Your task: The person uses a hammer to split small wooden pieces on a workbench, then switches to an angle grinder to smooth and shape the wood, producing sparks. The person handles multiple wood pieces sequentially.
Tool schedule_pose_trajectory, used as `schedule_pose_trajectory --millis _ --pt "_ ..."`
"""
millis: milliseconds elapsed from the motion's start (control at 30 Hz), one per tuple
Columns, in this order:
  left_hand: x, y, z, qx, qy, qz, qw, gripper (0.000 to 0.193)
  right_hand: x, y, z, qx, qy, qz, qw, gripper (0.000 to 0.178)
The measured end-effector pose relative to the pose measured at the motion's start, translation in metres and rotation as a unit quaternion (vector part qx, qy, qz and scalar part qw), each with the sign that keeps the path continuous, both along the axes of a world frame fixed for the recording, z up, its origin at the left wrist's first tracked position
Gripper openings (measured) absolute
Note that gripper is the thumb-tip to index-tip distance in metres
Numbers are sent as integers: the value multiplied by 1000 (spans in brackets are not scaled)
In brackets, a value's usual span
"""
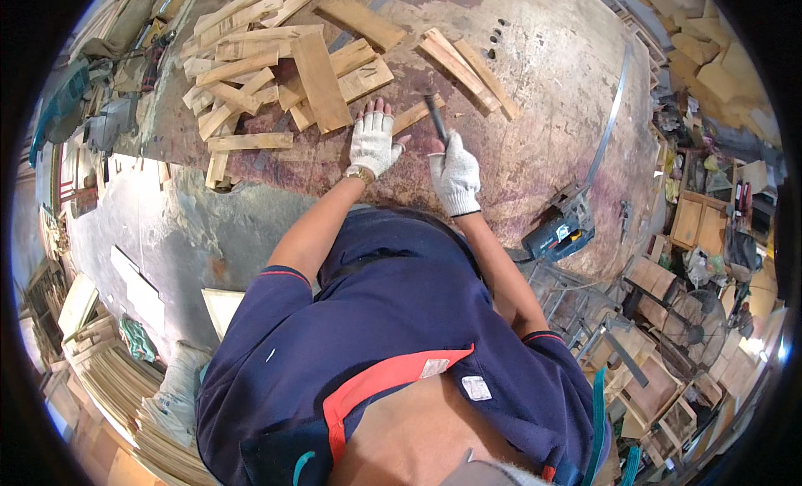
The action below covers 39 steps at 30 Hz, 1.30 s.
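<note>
My right hand [456, 175], in a white knit glove with bare fingertips, is wrapped round the dark handle of a hammer [436, 120]. The hammer's head is at the far end and looks blurred. My left hand [375, 143], gloved the same way and with a watch at the wrist, lies palm down with its fingers stretched out. It is at the near edge of the wood pile, and what lies under the palm is hidden. A short wooden strip [416, 115] lies just beyond both hands, partly behind the hammer.
Loose wooden boards [322, 85] are heaped at the far left of the worn tabletop [551, 110]. Several strips [472, 72] lie farther off to the right. A dark power tool [558, 235] rests at the right edge. A fan [697, 327] stands among wood scraps at the lower right.
</note>
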<state>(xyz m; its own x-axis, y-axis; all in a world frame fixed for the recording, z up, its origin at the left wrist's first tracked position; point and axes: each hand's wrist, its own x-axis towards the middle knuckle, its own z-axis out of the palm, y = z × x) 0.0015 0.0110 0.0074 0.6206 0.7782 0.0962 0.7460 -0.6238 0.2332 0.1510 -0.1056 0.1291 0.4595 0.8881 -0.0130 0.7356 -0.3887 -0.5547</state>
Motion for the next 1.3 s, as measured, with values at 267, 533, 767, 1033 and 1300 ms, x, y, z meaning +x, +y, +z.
schedule_pose_trajectory --millis 267,533,767,1033,1300 --pt "2 4 3 18 5 -11 1000 85 17 -13 -65 -127 -17 43 991 28" --pt "2 -1 6 -11 33 -12 999 87 23 -20 -65 -157 11 52 986 34" --pt "-1 0 -1 -3 11 -2 1000 86 66 24 5 59 161 -180 969 49" --pt "6 2 2 17 -1 -12 1000 83 91 18 -40 -191 26 27 981 48" --pt "-3 -1 5 16 4 -10 1000 82 58 38 43 177 -23 -75 981 18"
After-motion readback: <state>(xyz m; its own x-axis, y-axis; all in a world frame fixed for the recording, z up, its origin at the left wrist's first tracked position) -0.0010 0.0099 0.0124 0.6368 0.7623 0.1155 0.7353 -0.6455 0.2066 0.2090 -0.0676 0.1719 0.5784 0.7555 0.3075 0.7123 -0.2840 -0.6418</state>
